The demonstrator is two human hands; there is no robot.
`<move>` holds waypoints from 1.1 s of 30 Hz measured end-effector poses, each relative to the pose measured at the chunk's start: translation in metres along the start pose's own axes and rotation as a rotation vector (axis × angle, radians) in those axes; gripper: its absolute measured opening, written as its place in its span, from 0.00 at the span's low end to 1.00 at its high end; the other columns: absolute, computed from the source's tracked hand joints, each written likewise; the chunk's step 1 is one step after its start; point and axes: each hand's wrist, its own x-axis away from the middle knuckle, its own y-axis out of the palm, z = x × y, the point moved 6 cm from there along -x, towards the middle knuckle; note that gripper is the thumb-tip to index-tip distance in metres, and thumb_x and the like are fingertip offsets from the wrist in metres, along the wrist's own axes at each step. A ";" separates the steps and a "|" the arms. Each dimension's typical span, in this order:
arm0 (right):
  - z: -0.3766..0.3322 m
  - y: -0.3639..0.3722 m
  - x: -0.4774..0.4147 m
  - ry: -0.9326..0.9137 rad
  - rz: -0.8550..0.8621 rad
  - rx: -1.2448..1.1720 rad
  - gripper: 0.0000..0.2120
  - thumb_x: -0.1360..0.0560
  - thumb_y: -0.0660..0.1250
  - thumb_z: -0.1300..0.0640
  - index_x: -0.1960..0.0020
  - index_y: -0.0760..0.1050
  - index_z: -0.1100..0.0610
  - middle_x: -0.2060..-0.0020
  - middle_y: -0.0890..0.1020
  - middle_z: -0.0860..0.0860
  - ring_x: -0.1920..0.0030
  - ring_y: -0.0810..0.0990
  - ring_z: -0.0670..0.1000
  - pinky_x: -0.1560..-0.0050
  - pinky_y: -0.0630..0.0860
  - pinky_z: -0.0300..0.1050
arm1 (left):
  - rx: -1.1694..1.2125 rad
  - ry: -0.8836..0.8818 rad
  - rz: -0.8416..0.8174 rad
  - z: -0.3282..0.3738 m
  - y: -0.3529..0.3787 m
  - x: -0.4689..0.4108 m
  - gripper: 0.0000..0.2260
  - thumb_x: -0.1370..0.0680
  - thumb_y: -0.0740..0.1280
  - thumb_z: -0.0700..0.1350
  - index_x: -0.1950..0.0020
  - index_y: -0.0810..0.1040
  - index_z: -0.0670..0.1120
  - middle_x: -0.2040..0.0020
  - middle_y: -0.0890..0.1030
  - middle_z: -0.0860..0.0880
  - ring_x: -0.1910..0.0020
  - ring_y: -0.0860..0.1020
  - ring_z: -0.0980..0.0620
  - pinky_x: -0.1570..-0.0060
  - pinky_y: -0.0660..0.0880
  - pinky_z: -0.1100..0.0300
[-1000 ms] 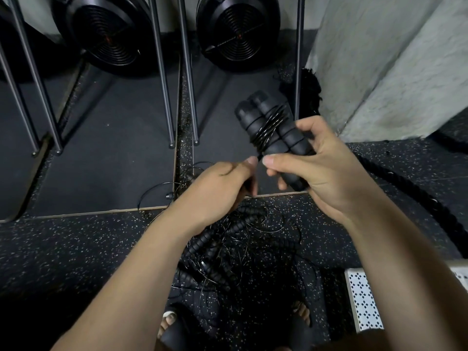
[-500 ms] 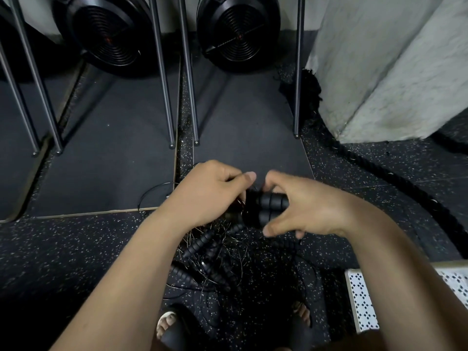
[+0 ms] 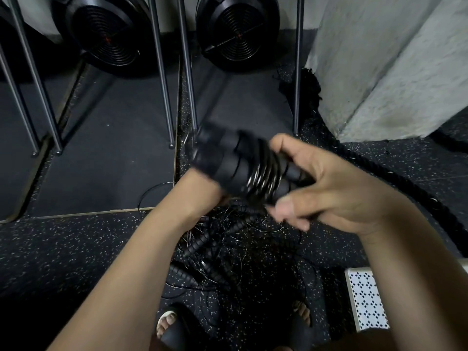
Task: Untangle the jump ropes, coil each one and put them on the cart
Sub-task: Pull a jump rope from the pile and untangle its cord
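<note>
Two wrapped handles point(image 3: 240, 171) sit pinched in your right hand point(image 3: 336, 196); left hand point(image 3: 200, 196) is just beneath (grip hidden). Slack fingers & the cord could unwind, snagging the floor tangle point(image 3: 220, 252).

No readable text, labels — no numbers

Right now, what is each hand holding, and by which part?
The right hand grips the handles at one end, beside the wound cable. The left hand is behind them; its hold cannot be told.
</note>
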 end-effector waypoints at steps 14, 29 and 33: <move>0.020 -0.069 0.000 0.042 0.803 0.528 0.32 0.30 0.85 0.53 0.35 0.69 0.50 0.43 0.83 0.53 0.56 0.89 0.52 0.59 0.86 0.50 | -0.394 0.101 -0.119 0.045 0.027 0.014 0.19 0.14 0.64 0.55 0.58 0.85 0.47 0.78 0.70 0.56 0.78 0.67 0.60 0.73 0.62 0.61; 0.035 -0.003 0.002 0.453 -0.014 0.596 0.27 0.28 0.84 0.62 0.37 0.72 0.51 0.48 0.84 0.54 0.61 0.82 0.44 0.61 0.81 0.45 | -0.340 0.338 0.037 0.047 0.005 0.011 0.24 0.17 0.67 0.62 0.64 0.77 0.46 0.71 0.77 0.47 0.69 0.73 0.46 0.63 0.74 0.49; 0.012 0.008 0.010 0.322 -0.093 0.465 0.29 0.31 0.84 0.64 0.37 0.74 0.51 0.45 0.83 0.57 0.59 0.82 0.56 0.58 0.83 0.51 | -0.178 0.332 -0.037 0.056 0.004 0.013 0.24 0.18 0.65 0.64 0.64 0.78 0.47 0.67 0.73 0.35 0.67 0.69 0.49 0.62 0.70 0.48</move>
